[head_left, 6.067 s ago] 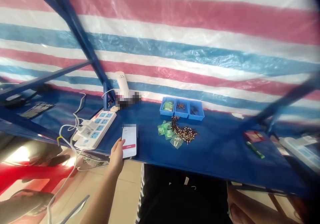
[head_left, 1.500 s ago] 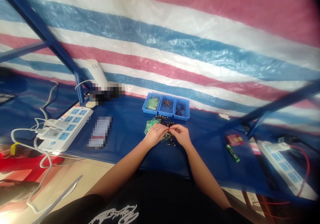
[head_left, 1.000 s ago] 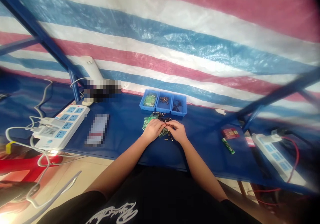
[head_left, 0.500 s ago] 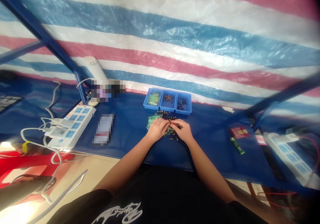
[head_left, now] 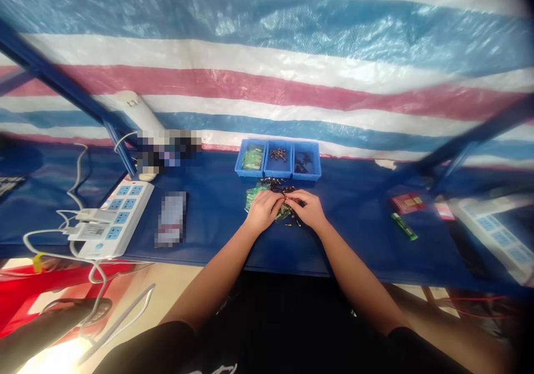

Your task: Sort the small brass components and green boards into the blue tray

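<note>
Over a loose pile of small parts, my left hand (head_left: 263, 210) and my right hand (head_left: 307, 208) meet fingertip to fingertip. Both are closed in a pinch, and what lies between the fingers is too small to make out. Green circuit boards (head_left: 251, 195) stick out beside and under my left hand. Small black and brass-coloured pieces (head_left: 273, 181) lie just beyond the fingers, and a few more sit near my right hand. Behind the pile stand three joined blue bins (head_left: 278, 175): green boards in the left one, brass-tipped pieces in the middle, dark pieces in the right.
A white power strip (head_left: 120, 218) with plugs and cables lies on the left, beside a blurred-out phone-like object (head_left: 172, 218). To the right are a red box (head_left: 408, 203), a green tube-like packet (head_left: 404, 227) and another power strip (head_left: 496, 235). Blue frame bars slant up on both sides.
The camera view has tilted and shifted slightly. My hands stay together over the pile in nearly the same pinch; the bins and parts have not visibly moved.
</note>
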`<act>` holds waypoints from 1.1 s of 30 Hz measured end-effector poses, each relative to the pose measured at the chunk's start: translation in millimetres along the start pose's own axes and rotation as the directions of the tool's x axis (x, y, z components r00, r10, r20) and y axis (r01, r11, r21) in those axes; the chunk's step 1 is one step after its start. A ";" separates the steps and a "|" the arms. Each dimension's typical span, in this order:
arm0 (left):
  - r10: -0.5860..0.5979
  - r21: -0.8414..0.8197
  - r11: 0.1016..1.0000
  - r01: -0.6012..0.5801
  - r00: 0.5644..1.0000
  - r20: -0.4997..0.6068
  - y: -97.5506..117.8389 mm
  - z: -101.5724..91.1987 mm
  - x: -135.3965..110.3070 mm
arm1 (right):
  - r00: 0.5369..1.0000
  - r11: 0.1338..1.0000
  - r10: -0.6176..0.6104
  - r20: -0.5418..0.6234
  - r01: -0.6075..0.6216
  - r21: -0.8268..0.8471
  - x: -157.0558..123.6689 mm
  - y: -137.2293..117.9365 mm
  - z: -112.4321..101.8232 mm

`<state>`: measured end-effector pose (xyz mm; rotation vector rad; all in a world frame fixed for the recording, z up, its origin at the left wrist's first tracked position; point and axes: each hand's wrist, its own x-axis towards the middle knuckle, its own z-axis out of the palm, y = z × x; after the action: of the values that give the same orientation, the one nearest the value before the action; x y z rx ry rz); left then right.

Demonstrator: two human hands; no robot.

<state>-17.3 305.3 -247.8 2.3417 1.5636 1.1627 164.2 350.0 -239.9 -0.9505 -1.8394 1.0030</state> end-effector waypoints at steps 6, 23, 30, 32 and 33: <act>-0.026 0.010 1.000 0.026 1.000 0.001 -2.4 0.4 0.8 | 1.000 1.000 -0.024 0.020 0.024 -0.004 -0.3 -2.3 1.7; -0.043 -0.087 0.996 0.034 0.994 -0.098 7.2 -9.5 3.8 | 0.993 0.996 -0.071 -0.094 0.076 0.054 -2.4 -6.9 6.5; -0.006 -0.064 0.998 0.001 0.996 -0.090 3.8 -9.8 2.7 | 0.993 0.993 -0.088 -0.076 0.094 0.077 -3.4 -8.9 7.1; -0.006 -0.056 0.998 0.002 0.998 -0.068 2.5 -9.3 2.4 | 0.993 0.991 -0.092 -0.071 0.098 0.086 -3.8 -10.9 7.1; -0.001 -0.054 0.999 -0.002 0.998 -0.059 2.0 -9.1 2.2 | 0.993 0.991 -0.094 -0.072 0.100 0.084 -4.0 -11.8 7.1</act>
<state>-21.1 303.3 -239.2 2.2940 1.5296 1.2686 156.7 339.9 -233.0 -0.8252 -1.7539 0.9714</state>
